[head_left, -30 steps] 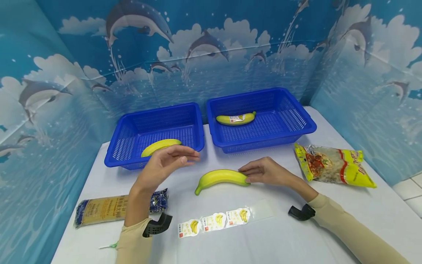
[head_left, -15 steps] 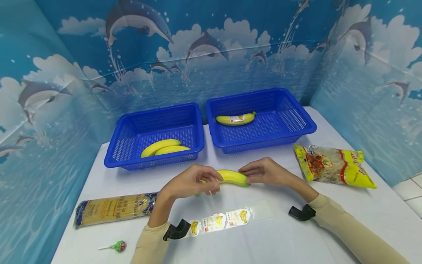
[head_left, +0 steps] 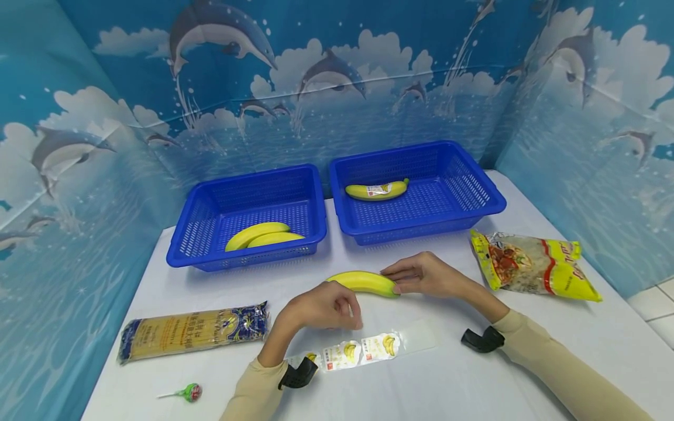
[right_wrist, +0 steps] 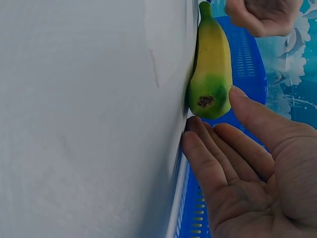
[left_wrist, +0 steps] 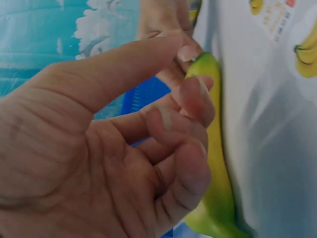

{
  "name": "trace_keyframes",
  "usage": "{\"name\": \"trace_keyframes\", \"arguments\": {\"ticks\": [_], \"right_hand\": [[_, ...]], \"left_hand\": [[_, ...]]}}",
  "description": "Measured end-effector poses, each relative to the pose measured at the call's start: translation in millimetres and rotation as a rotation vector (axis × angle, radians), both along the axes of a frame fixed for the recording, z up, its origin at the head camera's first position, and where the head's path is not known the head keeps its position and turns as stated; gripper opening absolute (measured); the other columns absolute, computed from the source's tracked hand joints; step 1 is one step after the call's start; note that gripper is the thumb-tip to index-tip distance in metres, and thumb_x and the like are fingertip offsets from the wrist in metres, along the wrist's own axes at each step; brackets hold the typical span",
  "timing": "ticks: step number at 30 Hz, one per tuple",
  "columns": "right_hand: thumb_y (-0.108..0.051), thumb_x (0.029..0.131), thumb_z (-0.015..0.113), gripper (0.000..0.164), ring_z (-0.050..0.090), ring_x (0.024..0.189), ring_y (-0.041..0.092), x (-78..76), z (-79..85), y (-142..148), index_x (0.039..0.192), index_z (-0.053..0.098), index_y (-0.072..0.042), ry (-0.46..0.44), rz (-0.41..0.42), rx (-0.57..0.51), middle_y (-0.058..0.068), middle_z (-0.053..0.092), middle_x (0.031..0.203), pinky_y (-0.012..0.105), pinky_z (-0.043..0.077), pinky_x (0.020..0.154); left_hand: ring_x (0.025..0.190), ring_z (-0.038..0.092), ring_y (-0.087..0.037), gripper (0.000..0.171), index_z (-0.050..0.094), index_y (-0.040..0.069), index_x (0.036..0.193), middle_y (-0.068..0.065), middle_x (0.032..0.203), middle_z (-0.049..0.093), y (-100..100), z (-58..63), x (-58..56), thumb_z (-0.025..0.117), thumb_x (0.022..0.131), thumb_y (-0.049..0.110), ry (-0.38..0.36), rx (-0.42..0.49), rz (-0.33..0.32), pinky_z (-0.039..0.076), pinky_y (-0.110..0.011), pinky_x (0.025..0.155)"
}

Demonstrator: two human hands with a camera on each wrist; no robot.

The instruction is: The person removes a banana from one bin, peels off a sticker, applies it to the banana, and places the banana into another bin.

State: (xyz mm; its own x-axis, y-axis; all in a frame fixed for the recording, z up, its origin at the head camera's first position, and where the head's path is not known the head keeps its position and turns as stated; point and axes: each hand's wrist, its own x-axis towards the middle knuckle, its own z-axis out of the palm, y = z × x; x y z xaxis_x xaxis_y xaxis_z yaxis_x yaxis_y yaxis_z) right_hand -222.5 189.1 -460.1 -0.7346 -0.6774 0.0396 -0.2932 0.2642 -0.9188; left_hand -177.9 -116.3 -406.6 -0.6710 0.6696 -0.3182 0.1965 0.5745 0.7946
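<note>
A yellow banana [head_left: 363, 282] with green ends lies on the white tablecloth in the middle. My right hand [head_left: 426, 275] holds its right end, thumb on one side and fingertips at the other, as the right wrist view shows on the banana [right_wrist: 213, 59]. My left hand [head_left: 326, 307] hovers just in front of the banana, fingers loosely curled with nothing between them, and hides the banana's stem end in the head view. Below that hand lies a strip of banana stickers [head_left: 342, 355], its left part overlapped by my left wrist.
Two blue baskets stand at the back: the left basket [head_left: 181, 251] holds two bananas [head_left: 258, 235], the right basket [head_left: 421, 225] one labelled banana [head_left: 376, 190]. A pasta packet [head_left: 189, 332] and lollipop [head_left: 191, 392] lie left, a yellow-ended food bag [head_left: 537, 264] right.
My left hand has come from near the left basket, across the banana's left part, and down toward the sticker strip. My right hand and the banana have stayed put.
</note>
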Motion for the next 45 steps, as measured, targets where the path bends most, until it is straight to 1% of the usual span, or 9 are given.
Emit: {"name": "trace_keyframes", "arguments": {"ticks": [4,9,14,16,21,24,28,35,45], "right_hand": [[0.002,0.095,0.079,0.044,0.069,0.125,0.044,0.5,0.8,0.3,0.136,0.066,0.013,-0.005,0.001,-0.002,0.028,0.069,0.136,0.032,0.061,0.097],[0.001,0.096,0.079,0.045,0.069,0.126,0.044,0.4,0.9,1.1,0.137,0.066,0.012,-0.007,0.006,0.002,0.028,0.069,0.137,0.032,0.061,0.097],[0.002,0.096,0.079,0.045,0.068,0.126,0.045,0.2,0.1,1.4,0.137,0.065,0.013,-0.015,0.014,-0.013,0.029,0.068,0.138,0.033,0.061,0.098],[0.002,0.096,0.079,0.046,0.067,0.127,0.045,-0.1,-0.4,1.3,0.138,0.065,0.013,-0.018,0.021,-0.017,0.029,0.068,0.138,0.033,0.06,0.099],[0.0,0.096,0.079,0.046,0.068,0.127,0.045,-1.2,-0.7,1.3,0.138,0.065,0.012,-0.014,0.024,-0.01,0.029,0.068,0.139,0.033,0.06,0.099],[0.0,0.096,0.08,0.046,0.068,0.126,0.044,-1.5,-0.8,2.2,0.138,0.065,0.012,-0.002,0.015,-0.007,0.028,0.068,0.138,0.033,0.061,0.098],[0.0,0.096,0.08,0.046,0.068,0.126,0.044,-1.6,-2.0,3.4,0.137,0.066,0.012,0.008,0.019,-0.008,0.028,0.069,0.138,0.033,0.061,0.099],[-0.003,0.098,0.078,0.042,0.071,0.124,0.039,-3.9,-4.1,4.9,0.137,0.068,0.008,0.042,0.027,0.015,0.024,0.07,0.137,0.031,0.061,0.099],[-0.003,0.1,0.076,0.041,0.071,0.125,0.039,-4.8,-4.0,4.7,0.138,0.068,0.008,0.033,0.029,0.023,0.024,0.07,0.137,0.03,0.06,0.099]], "left_hand": [[0.069,0.057,-0.008,0.021,0.076,0.012,0.094,0.005,0.076,0.066,6.1,-4.2,6.7,0.094,0.084,0.017,0.07,-0.152,0.02,0.047,-0.024,0.065],[0.067,0.056,-0.007,0.033,0.071,0.013,0.09,0.006,0.074,0.064,14.9,-9.6,13.4,0.1,0.076,0.02,0.132,-0.235,0.043,0.048,-0.024,0.065],[0.069,0.056,-0.008,0.037,0.069,0.014,0.09,0.006,0.076,0.063,19.5,-18.1,17.7,0.102,0.074,0.02,0.167,-0.198,0.067,0.051,-0.024,0.067],[0.073,0.056,-0.007,0.037,0.07,0.016,0.093,0.007,0.081,0.062,16.1,-36.1,18.0,0.101,0.076,0.024,0.24,-0.157,0.049,0.051,-0.025,0.069],[0.082,0.053,-0.005,0.042,0.071,0.018,0.099,0.01,0.09,0.057,7.5,-66.4,29.0,0.103,0.073,0.029,0.425,-0.038,0.064,0.051,-0.024,0.074],[0.085,0.052,-0.006,0.045,0.071,0.016,0.1,0.009,0.092,0.056,8.1,-60.4,41.3,0.104,0.071,0.026,0.445,-0.002,0.115,0.05,-0.024,0.079],[0.085,0.05,-0.005,0.043,0.07,0.015,0.097,0.009,0.09,0.055,10.9,-48.3,53.3,0.104,0.072,0.024,0.429,-0.04,0.17,0.049,-0.025,0.078],[0.077,0.049,-0.007,0.038,0.069,0.015,0.086,0.007,0.081,0.056,16.9,-37.1,58.4,0.103,0.071,0.022,0.37,-0.159,0.235,0.046,-0.025,0.069],[0.076,0.048,-0.006,0.032,0.072,0.017,0.079,0.009,0.077,0.055,19.6,-32.8,62.4,0.102,0.072,0.021,0.377,-0.219,0.267,0.045,-0.026,0.067]]}}
